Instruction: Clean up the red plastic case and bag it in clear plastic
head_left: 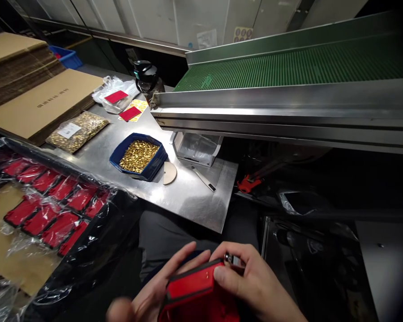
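A red pouch-like case (196, 293) sits low in the head view, over my lap. My left hand (154, 290) cups it from the left and underneath, fingers curled round its edge. My right hand (255, 281) grips its top right corner, thumb pressed on the red face, and pinches a small shiny metal piece (231, 259) against it. Ahead on the steel table (188, 197) stands a blue tray (139, 156) filled with small gold-coloured parts.
A box of red cases in clear plastic (50, 205) lies at the left. A bag of gold parts (77, 132), flat cardboard (36, 103), a clear container (196, 147) and a thin metal tool (204, 178) rest on the table. A green conveyor (289, 67) runs at right.
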The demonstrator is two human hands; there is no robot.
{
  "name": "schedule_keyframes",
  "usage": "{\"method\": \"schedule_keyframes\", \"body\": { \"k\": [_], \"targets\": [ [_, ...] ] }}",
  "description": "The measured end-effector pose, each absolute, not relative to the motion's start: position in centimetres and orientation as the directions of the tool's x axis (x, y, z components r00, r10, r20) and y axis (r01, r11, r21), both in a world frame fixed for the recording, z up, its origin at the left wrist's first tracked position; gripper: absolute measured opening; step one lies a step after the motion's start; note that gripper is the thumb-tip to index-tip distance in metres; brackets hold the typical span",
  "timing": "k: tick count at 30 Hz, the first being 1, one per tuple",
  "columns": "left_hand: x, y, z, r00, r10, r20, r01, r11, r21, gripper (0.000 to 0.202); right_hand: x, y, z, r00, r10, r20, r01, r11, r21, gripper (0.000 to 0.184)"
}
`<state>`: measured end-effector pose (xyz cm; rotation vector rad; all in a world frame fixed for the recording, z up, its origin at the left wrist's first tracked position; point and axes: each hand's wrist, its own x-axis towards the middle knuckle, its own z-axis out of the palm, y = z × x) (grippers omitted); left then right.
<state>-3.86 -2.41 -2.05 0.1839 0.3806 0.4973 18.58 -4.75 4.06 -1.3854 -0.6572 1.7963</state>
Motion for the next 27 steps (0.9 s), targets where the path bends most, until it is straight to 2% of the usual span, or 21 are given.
{"method": "schedule_keyframes", "body": {
  "k": [2, 5, 6, 8, 10, 13, 16, 19, 22, 27],
  "targets": [
    [-3.9, -2.3, -0.9, 0.842, 0.43, -0.325, -0.351, 0.895, 0.276, 0.093, 18.5, -4.9, 4.0, -0.162, 0.784, -0.6, -0.125, -0.619, -0.775, 0.039],
    [-3.8, -1.4, -0.1, 0.87, 0.296, -0.395, -0.187, 0.938, 0.291, 0.052, 18.3, -5.0, 3.5, -0.219, 0.778, -0.589, 0.059, -0.592, -0.804, 0.031],
    [-3.8, -1.0, -0.1, 0.872, 0.264, -0.411, -0.15, 0.945, 0.289, 0.046, 18.4, -5.0, 3.2, -0.227, 0.795, -0.562, 0.077, -0.561, -0.825, 0.032],
    [-3.6, -0.4, -0.2, 0.879, 0.221, -0.423, -0.113, 0.957, 0.266, 0.054, 18.8, -4.9, 2.3, -0.169, 0.845, -0.507, 0.107, -0.496, -0.862, 0.035],
    [-3.5, -0.3, -0.5, 0.886, 0.216, -0.411, -0.122, 0.962, 0.243, 0.069, 19.3, -4.7, 0.6, 0.017, 0.891, -0.455, 0.215, -0.447, -0.868, 0.038],
    [-3.4, -1.0, -1.1, 0.905, 0.261, -0.335, -0.197, 0.957, 0.215, 0.079, 20.1, -3.8, -2.9, 0.303, 0.902, -0.308, 0.492, -0.425, -0.76, 0.037],
    [-3.4, -2.0, -1.6, 0.926, 0.291, -0.24, -0.258, 0.953, 0.162, 0.08, 20.7, -2.9, -6.3, 0.314, 0.913, -0.262, 0.638, -0.407, -0.653, 0.032],
    [-3.3, -2.6, -2.0, 0.928, 0.31, -0.207, -0.286, 0.948, 0.137, 0.067, 21.1, -2.6, -7.4, 0.299, 0.907, -0.297, 0.642, -0.422, -0.64, 0.025],
    [-3.2, -3.0, -1.9, 0.915, 0.332, -0.231, -0.302, 0.941, 0.154, 0.053, 21.3, -3.2, -5.6, 0.3, 0.905, -0.301, 0.607, -0.424, -0.672, 0.024],
    [-3.2, -3.1, -0.5, 0.883, 0.321, -0.343, -0.26, 0.942, 0.213, 0.054, 20.3, -6.1, -0.5, 0.228, 0.944, -0.239, 0.435, -0.319, -0.842, 0.02]
  ]
}}
